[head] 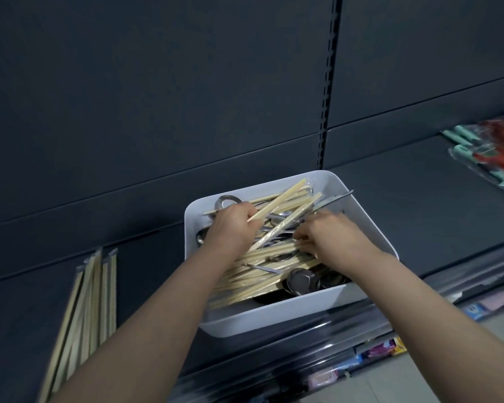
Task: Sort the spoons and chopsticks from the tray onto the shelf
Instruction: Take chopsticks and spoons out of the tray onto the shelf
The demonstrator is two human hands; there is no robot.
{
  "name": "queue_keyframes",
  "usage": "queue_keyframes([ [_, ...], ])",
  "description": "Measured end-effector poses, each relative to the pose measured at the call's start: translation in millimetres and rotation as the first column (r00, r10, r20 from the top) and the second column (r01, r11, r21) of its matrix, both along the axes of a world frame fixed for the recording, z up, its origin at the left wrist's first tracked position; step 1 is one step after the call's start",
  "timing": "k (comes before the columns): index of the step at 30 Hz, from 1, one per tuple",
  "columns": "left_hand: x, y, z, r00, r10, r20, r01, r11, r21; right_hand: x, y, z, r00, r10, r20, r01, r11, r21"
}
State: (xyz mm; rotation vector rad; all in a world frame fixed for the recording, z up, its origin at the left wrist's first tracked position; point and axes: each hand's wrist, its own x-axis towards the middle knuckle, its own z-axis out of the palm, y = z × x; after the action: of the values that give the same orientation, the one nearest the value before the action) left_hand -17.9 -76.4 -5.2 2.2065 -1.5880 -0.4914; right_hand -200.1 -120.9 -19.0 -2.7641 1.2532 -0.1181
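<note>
The tray [274, 315] sits at the front edge of the shelf [419, 213], heaped with wrapped chopsticks [259, 274] and steel spoons [300, 280]. The left hand [233, 225] is at the tray's far left, fingers curled round raised chopsticks [277, 205] that slant up to the right. The right hand [329, 234] is beside it, fingers bent down into the heap; I cannot tell whether they hold anything. A row of chopsticks [91, 301] lies on the shelf well left of the tray. Red and green packets [489, 149] lie far right.
</note>
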Motion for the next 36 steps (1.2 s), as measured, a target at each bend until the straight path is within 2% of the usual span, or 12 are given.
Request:
queue_keyframes([
  [4, -7, -6, -5, 0.997, -0.024, 0.067, 0.019, 0.997, 0.079, -11, 4, 9, 0.998, -0.036, -0.051, 0.031, 0.995, -0.097],
  [8, -18, -14, -4, 0.991, -0.029, 0.13, 0.005, 0.983, 0.181, -34, 5, 19, 0.979, -0.165, -0.121, 0.133, 0.962, -0.238],
  [10, -22, -17, -5, 0.974, -0.079, 0.211, 0.031, 0.974, 0.223, -38, 6, 21, 0.973, -0.184, -0.138, 0.144, 0.955, -0.26],
  [13, -23, -20, -1, 0.961, -0.077, 0.267, 0.034, 0.987, 0.16, -34, 8, 20, 0.981, -0.17, -0.095, 0.144, 0.961, -0.238],
  [16, -17, -17, 13, 0.989, 0.101, 0.106, -0.086, 0.987, -0.135, -21, 9, 15, 0.989, -0.14, -0.05, 0.125, 0.965, -0.229],
  [19, -2, -8, 24, 0.979, 0.201, -0.026, -0.193, 0.887, -0.42, -5, 6, 8, 0.994, -0.099, -0.049, 0.09, 0.983, -0.158],
  [21, 11, 0, 24, 0.974, 0.216, -0.07, -0.221, 0.832, -0.509, 6, 5, 2, 0.995, -0.07, -0.068, 0.064, 0.994, -0.093],
  [23, 23, 7, 21, 0.967, 0.238, -0.089, -0.25, 0.827, -0.504, 14, 4, -3, 0.997, -0.043, -0.07, 0.039, 0.998, -0.053],
  [27, 31, 16, 13, 0.965, 0.258, -0.042, -0.258, 0.908, -0.329, 16, 4, -4, 0.995, -0.048, -0.085, 0.04, 0.995, -0.093],
  [30, 34, 20, 11, 0.954, 0.282, -0.098, -0.298, 0.893, -0.338, 7, -1, 3, 0.976, -0.185, -0.11, 0.178, 0.981, -0.078],
  [33, 36, 23, 15, 0.935, 0.268, -0.232, -0.338, 0.87, -0.358, 5, -6, 12, 0.962, -0.271, -0.04, 0.273, 0.959, 0.071],
  [36, 39, 32, 20, 0.888, 0.254, -0.384, -0.37, 0.89, -0.267, 23, 7, 30, 0.961, -0.251, 0.112, 0.218, 0.944, 0.249],
])
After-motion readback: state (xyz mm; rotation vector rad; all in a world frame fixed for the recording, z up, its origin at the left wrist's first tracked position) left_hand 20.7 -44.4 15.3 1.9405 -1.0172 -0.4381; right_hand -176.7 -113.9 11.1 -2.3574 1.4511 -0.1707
